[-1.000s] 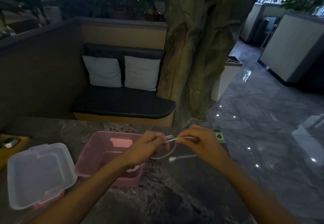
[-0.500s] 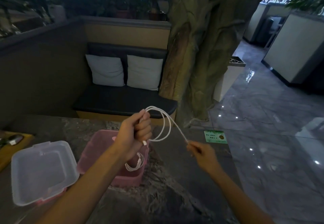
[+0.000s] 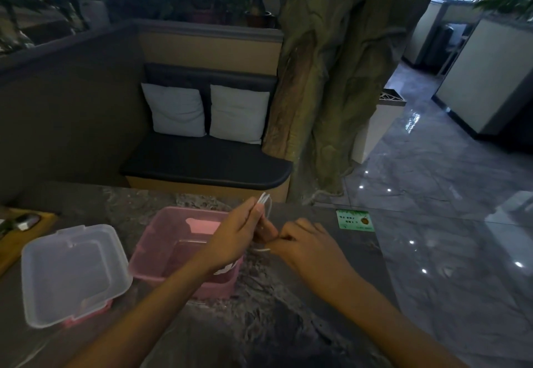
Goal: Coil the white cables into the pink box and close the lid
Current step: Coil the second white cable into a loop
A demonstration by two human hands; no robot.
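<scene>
White cable [image 3: 264, 203] is bunched in loops in the left hand [image 3: 240, 233], whose fingers are closed around it above the right rim of the pink box [image 3: 173, 252]; a short piece shows below, between the two hands. The right hand [image 3: 310, 245] is just beside the left one, its fingers curled shut on the cable's lower part, though the grip itself is hard to make out. One more white cable seems to lie in the box under the left wrist, mostly hidden. The box stands open on the dark marbled table [image 3: 288, 324], near the table's far edge, with bare table to its right and in front toward the near side. One clear lid [image 3: 72, 272] lies to the left of the box, close to it but not touching as far as can be told. On the far left a yellow board [image 3: 17, 240] with a shiny object on it sits at the table's edge. One green card [image 3: 355, 220] lies at the far right, near the right edge, beyond which the glossy floor [image 3: 447, 223] opens. Behind the table stands a bench [image 3: 207, 165] with two pale cushions [image 3: 174, 109], and a thick tree trunk [image 3: 331, 79] rises to its right.
</scene>
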